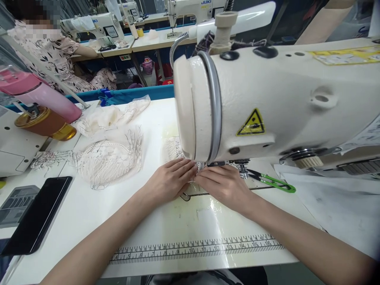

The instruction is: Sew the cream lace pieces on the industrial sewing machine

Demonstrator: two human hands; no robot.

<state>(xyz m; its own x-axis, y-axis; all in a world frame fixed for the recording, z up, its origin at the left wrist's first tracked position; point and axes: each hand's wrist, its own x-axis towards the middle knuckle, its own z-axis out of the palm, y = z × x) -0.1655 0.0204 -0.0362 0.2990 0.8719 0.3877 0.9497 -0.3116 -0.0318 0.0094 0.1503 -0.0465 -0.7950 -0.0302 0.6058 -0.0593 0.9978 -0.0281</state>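
Observation:
My left hand lies fairly flat, its fingers stretched together over pale lace fabric under the sewing machine head. Close against it, my right hand has its fingers bent and pressed together at the lace beside the presser foot. Both sets of fingertips nearly meet; the needle and much of the fabric are hidden by the machine head and hands. Green-handled thread snips lie just right of my right hand.
Lace pieces with loose threads lie on the left of the white table. A black phone, a clear case, an amber cup and a pink bottle stand or lie farther left. Another person sits beyond.

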